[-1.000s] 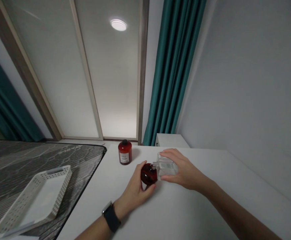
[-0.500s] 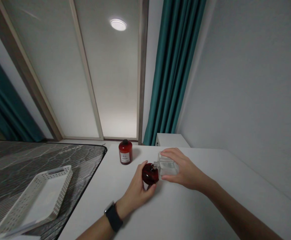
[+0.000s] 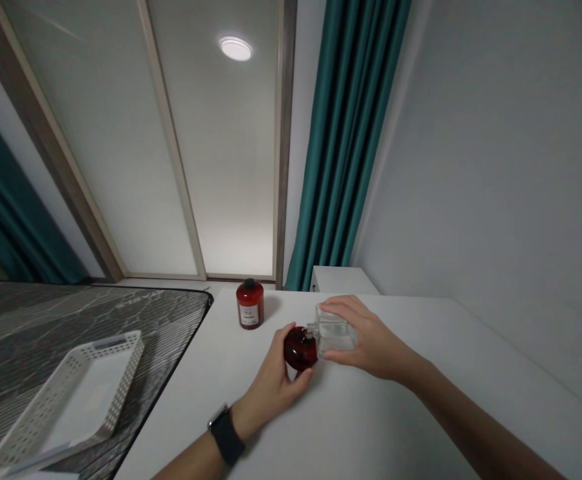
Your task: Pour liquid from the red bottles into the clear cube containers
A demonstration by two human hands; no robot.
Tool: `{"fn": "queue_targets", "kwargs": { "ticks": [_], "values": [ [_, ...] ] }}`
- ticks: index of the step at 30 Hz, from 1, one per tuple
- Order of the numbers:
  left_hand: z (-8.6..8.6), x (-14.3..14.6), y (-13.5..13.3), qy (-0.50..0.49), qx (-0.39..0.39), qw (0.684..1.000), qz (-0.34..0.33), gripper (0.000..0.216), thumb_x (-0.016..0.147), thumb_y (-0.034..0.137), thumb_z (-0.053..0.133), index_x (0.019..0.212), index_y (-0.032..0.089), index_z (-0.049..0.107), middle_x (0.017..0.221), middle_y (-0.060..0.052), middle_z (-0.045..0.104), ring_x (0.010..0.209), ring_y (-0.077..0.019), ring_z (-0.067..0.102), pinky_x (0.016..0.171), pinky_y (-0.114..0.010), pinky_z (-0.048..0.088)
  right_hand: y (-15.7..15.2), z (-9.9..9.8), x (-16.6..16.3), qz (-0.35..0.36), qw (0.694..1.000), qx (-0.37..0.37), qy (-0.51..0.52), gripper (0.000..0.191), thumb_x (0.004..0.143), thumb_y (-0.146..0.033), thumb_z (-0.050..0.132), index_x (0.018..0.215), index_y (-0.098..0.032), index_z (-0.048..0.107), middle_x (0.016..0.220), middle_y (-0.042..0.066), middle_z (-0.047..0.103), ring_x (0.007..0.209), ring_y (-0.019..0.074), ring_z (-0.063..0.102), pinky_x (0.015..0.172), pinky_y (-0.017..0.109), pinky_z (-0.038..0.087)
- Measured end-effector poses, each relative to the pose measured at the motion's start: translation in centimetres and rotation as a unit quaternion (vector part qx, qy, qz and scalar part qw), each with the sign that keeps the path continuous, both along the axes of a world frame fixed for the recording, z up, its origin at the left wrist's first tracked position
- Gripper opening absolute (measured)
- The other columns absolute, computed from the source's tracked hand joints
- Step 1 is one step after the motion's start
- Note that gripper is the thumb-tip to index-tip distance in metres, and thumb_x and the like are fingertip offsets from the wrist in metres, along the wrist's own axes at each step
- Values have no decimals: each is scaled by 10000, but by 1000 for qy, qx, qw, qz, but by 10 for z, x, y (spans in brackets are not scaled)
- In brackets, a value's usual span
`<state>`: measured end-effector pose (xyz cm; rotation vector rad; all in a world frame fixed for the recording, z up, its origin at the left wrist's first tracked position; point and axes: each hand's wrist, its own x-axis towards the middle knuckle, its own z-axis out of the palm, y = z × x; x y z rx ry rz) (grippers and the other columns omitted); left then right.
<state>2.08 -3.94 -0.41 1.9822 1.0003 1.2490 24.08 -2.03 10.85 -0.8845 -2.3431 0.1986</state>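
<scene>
My right hand (image 3: 371, 343) is wrapped round a clear square glass bottle (image 3: 335, 335), tilted on its side just above the white table (image 3: 371, 427). Its neck points left at a round dark red cap (image 3: 299, 348), which my left hand (image 3: 271, 383) pinches between thumb and fingers. Cap and bottle neck touch or nearly touch; I cannot tell whether they are joined. A dark watch sits on my left wrist.
A small red jar (image 3: 249, 304) with a black lid and white label stands at the table's far edge. A white perforated tray (image 3: 65, 400) lies on a grey marbled surface to the left. Teal curtains hang behind, beside a low white cabinet (image 3: 343, 280).
Hardly anything moves; both hands and the bottle have shifted very slightly right, and the left wrist has edged forward.
</scene>
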Motion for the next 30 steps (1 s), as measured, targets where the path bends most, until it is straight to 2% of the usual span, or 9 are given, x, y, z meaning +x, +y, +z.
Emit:
{"fn": "queue_targets", "kwargs": {
  "ticks": [30],
  "values": [
    [1, 1, -4, -7, -12, 1000, 2, 710, 836, 235, 678, 1425, 184, 286, 1393, -160, 467, 1286, -316, 495, 1116, -530, 382, 0, 6, 0, 10, 1000, -19, -10, 644, 721, -290, 827, 1305, -216, 567, 1262, 130, 617, 1191, 294, 562, 1037, 496, 484]
  ]
}}
